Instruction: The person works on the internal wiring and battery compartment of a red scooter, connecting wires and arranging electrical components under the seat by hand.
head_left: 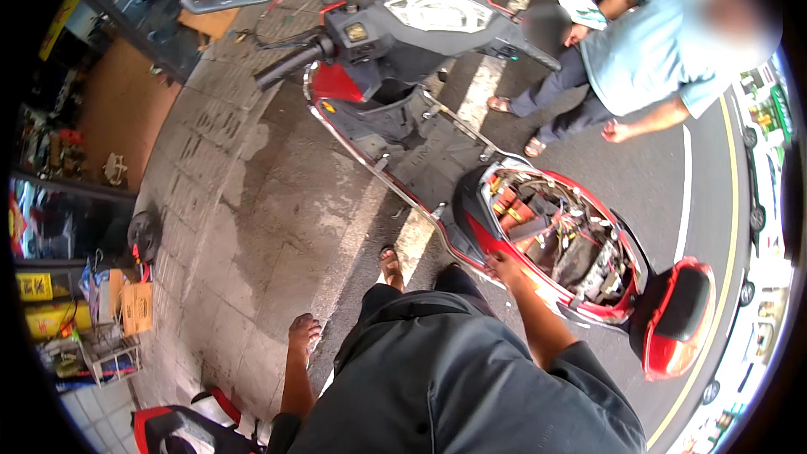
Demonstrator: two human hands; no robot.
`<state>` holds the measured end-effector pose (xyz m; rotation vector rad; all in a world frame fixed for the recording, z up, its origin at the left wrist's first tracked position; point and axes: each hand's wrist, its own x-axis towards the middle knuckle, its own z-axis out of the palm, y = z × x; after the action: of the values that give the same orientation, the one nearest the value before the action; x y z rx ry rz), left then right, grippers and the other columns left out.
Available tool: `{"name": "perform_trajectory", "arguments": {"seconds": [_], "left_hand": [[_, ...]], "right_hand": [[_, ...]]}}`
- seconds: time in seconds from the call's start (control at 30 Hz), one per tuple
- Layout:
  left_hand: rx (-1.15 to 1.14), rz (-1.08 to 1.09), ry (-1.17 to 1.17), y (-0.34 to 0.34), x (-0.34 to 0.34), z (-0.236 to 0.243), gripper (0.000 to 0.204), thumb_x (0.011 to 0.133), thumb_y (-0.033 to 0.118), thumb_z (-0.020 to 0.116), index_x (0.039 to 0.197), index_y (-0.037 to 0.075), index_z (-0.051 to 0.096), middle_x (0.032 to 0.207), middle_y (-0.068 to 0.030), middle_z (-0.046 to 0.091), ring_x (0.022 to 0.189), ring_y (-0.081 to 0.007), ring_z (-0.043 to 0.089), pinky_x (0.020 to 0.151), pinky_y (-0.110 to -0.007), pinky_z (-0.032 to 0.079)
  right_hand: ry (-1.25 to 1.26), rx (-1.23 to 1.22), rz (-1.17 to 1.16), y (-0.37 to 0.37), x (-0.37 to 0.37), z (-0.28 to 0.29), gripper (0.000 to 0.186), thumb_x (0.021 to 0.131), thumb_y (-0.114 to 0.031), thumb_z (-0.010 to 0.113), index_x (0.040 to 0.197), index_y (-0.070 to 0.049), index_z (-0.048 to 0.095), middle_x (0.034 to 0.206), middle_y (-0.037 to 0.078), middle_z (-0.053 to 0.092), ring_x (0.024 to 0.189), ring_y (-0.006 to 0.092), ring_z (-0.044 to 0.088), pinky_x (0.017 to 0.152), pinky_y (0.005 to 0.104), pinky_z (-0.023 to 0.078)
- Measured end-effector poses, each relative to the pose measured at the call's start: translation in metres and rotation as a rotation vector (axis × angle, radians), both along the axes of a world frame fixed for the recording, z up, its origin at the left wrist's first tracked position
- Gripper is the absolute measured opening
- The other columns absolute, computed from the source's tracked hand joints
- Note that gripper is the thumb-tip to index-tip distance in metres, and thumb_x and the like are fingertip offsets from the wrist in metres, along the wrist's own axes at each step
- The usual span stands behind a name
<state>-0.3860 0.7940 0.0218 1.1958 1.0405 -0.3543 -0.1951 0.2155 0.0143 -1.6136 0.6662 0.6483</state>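
A red and black scooter (409, 160) stands in front of me, its handlebar at the far left and its tail at the right. Its seat compartment (563, 240) is uncovered and shows wires, orange-red parts and metal pieces. My right hand (504, 269) is at the near red side panel by the front of this compartment, fingers bent together. Whatever lies between those fingers is too small to make out. My left hand (304, 332) hangs low beside my body, apart from the scooter. Its fingers curl loosely, and I see nothing held in them.
Beyond the scooter a person in a light blue shirt (635, 55) stands on the road, one hand near the right mirror (546, 28). A black and red tail box (679, 319) sits behind the compartment. At left are a shopfront and cardboard boxes (137, 308); another red vehicle (181, 429) stands lower left.
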Motion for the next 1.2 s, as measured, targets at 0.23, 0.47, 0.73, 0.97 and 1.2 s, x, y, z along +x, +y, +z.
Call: {"name": "perform_trajectory", "arguments": {"seconds": [0.23, 0.47, 0.73, 0.97, 1.2], "left_hand": [[0.015, -0.059, 0.074, 0.025, -0.003, -0.029, 0.038, 0.089, 0.031, 0.066, 0.118, 0.009, 0.055, 0.091, -0.0082, 0.065, 0.068, -0.0186, 0.063, 0.056, -0.030, 0.051], [-0.025, -0.168, 0.199, 0.023, 0.001, -0.014, 0.047, 0.090, 0.037, 0.064, 0.126, 0.012, 0.049, 0.099, -0.0104, 0.063, 0.079, -0.0219, 0.062, 0.060, -0.031, 0.049], [-0.097, -0.383, 0.061, 0.020, 0.037, 0.014, 0.039, 0.089, 0.038, 0.067, 0.115, 0.015, 0.051, 0.077, 0.0011, 0.055, 0.057, -0.0035, 0.044, 0.038, -0.016, 0.027], [0.015, -0.484, -0.045, -0.118, 0.158, 0.084, 0.034, 0.086, 0.038, 0.072, 0.101, 0.015, 0.052, 0.073, 0.0037, 0.049, 0.057, -0.0036, 0.041, 0.040, -0.015, 0.025], [0.134, -0.684, -0.070, -0.128, 0.181, 0.045, 0.043, 0.091, 0.028, 0.068, 0.126, 0.007, 0.053, 0.108, -0.0118, 0.062, 0.092, -0.0234, 0.062, 0.080, -0.033, 0.051]], "right_hand": [[0.048, -0.051, 0.081, 0.013, -0.026, 0.008, 0.019, 0.088, -0.021, 0.067, 0.099, -0.005, 0.064, 0.074, 0.004, 0.062, 0.058, 0.0113, 0.058, 0.048, 0.0258, 0.045], [0.252, -0.114, -0.132, -0.039, -0.070, -0.018, 0.016, 0.091, -0.021, 0.064, 0.098, -0.006, 0.063, 0.073, 0.002, 0.060, 0.055, 0.0103, 0.055, 0.045, 0.0238, 0.042], [0.098, -0.074, -0.177, -0.060, -0.047, -0.030, 0.020, 0.091, -0.021, 0.065, 0.100, -0.003, 0.064, 0.072, 0.003, 0.061, 0.058, 0.0107, 0.056, 0.048, 0.0254, 0.044], [-0.098, 0.023, -0.292, -0.115, -0.031, 0.006, 0.025, 0.090, -0.024, 0.066, 0.101, -0.001, 0.064, 0.077, 0.007, 0.067, 0.065, 0.0149, 0.063, 0.057, 0.0289, 0.049], [-0.231, -0.995, -0.496, -0.289, -0.082, 0.086, 0.017, 0.086, -0.019, 0.067, 0.096, -0.006, 0.066, 0.082, 0.014, 0.067, 0.076, 0.0287, 0.066, 0.070, 0.0390, 0.051]]}}
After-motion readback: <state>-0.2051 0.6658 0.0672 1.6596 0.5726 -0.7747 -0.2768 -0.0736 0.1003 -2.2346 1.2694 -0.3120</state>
